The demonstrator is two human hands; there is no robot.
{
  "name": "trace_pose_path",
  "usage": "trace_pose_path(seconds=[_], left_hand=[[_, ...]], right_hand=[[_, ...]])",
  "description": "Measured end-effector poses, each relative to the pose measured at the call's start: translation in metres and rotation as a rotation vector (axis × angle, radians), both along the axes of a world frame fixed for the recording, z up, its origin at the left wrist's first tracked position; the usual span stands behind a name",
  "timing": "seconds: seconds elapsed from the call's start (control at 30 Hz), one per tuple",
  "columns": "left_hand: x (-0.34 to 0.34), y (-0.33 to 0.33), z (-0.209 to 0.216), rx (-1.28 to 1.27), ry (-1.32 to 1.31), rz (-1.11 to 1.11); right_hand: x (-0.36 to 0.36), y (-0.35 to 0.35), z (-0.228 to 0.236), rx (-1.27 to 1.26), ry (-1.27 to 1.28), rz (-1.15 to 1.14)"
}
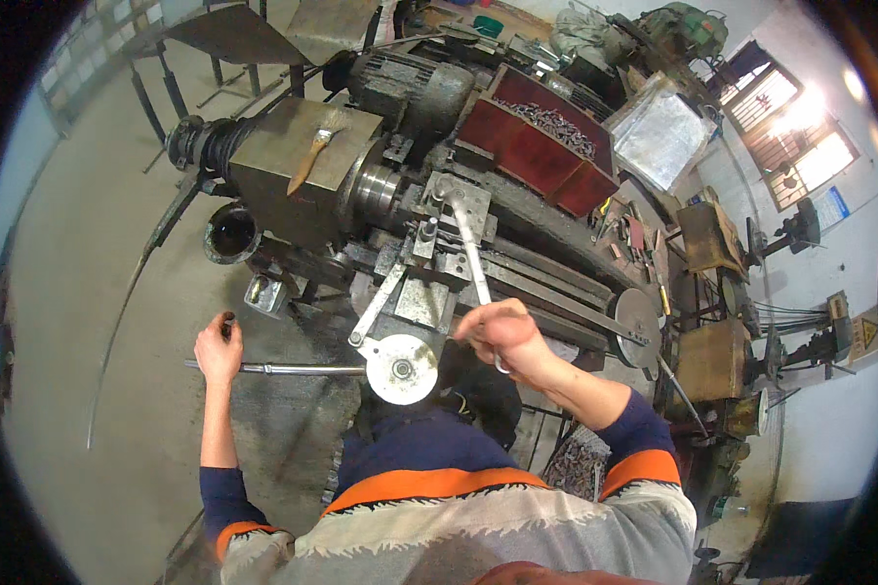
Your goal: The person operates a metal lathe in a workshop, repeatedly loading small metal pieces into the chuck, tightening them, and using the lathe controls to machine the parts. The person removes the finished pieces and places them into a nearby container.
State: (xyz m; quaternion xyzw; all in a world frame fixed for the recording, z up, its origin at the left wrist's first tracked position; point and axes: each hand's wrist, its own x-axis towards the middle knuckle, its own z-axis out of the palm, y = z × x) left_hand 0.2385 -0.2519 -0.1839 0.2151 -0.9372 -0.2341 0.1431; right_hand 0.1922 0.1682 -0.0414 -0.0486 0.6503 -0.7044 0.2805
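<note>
My left hand [219, 351] is closed round a small dark piece [228, 326], mostly hidden by the fingers. Below that hand, a long metal bar [298, 370] runs left from a round white disc [402, 369] and passes by my wrist. My right hand [507, 338] is closed on a long pale lever handle [469, 246]; its lower end sticks out below my fingers. The handle reaches up to a block [466, 207] on the lathe carriage, beside the shiny chuck [377, 189]. A flat metal arm [379, 304] slants from the carriage to the disc.
A wooden-handled brush [314, 161] lies on the lathe headstock [263, 185]. Behind the bed stands a red box [532, 141] full of small metal parts. A motor [410, 88] sits at the back. A handwheel [637, 317] and hand tools [642, 244] are to the right.
</note>
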Motion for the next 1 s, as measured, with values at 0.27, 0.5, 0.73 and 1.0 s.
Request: trace_pose_path(seconds=[0.27, 0.5, 0.73, 1.0], left_hand=[[0.001, 0.001, 0.000, 0.040, -0.039, -0.025], [0.013, -0.001, 0.006, 0.017, -0.090, -0.058], [0.010, 0.003, 0.004, 0.028, -0.127, 0.042], [0.010, 0.007, 0.001, -0.016, -0.058, 0.071]], right_hand=[[-0.045, 0.073, 0.003, 0.604, 0.757, 0.245], [-0.115, 0.115, 0.019, 1.347, 1.177, 0.465], [-0.186, 0.114, 0.045, 1.556, 1.403, 0.782], [-0.205, 0.116, 0.051, 1.515, 1.375, 0.870]])
